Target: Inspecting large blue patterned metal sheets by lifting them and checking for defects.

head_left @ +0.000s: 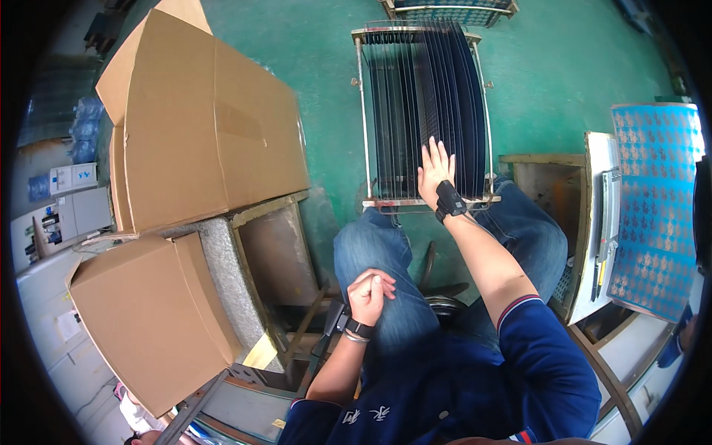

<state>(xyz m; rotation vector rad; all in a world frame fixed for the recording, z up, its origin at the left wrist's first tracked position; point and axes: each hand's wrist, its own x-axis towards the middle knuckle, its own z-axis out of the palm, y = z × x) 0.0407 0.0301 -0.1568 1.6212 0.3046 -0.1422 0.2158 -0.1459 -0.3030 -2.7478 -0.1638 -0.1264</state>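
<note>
Between my knees stands a metal rack holding several thin dark sheets upright, side by side. My right hand lies on or just over the near part of these sheets, fingers stretched out and holding nothing. A black device is strapped to that wrist. My left hand is closed in a loose fist above my left thigh, with nothing showing in it. A dark band and a device sit on the left wrist.
Two cardboard boxes, one large and one smaller, stand at the left on a bench. On the right a blue patterned sheet leans beside a white board. Another rack stands on the green floor.
</note>
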